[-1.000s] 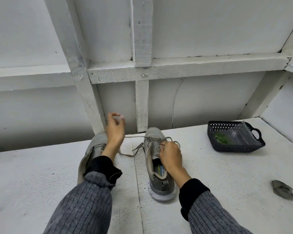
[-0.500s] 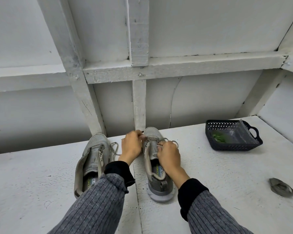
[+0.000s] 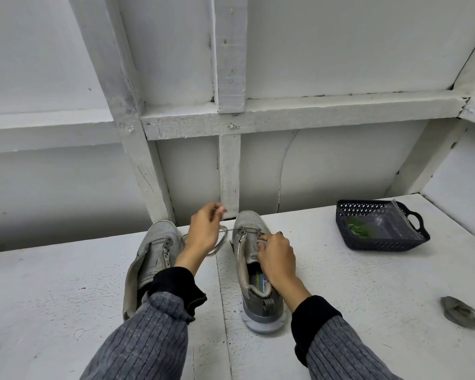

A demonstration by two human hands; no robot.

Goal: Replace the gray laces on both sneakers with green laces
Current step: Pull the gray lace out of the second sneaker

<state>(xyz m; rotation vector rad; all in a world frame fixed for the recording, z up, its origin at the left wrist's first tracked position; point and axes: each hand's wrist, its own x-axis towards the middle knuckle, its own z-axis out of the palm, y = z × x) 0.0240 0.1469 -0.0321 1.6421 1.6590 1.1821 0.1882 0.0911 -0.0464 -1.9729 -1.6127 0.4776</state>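
Left grip: left hand (image 3: 203, 233) was raised just left of the right sneaker's (image 3: 254, 270) toe, fingertips pinched on a strand of the gray lace (image 3: 222, 237); the exact finger lay was blurred.
Why held so: judged to be drawing the lace sideways out of a front eyelet; the strand ran taut from the toe-end eyelets to the pinch.
Right grip: right hand (image 3: 276, 260) lay on top of the right sneaker, fingers curled and pressing at the eyelet row near the tongue. Whether it pinched lace or only the shoe's upper could not be told.
Why held so: judged to steady the shoe against the pull.
Lace relative to grip: one end at the left pinch, slack looping below that hand onto the desk (image 3: 354, 283), between the two shoes.
Left sneaker (image 3: 152, 259): just left of the right sneaker, heel hidden under the left sleeve; no lace showed in its visible eyelets.
Basket (image 3: 381, 229): well right of the right sneaker, dark, holding green laces (image 3: 358, 231) beside a clear bag.
Gray bundle (image 3: 461, 312): on the desk, far right and nearer than the basket; possibly a removed lace, unsure.
Stage: removal phase, judged; green laces untouched.
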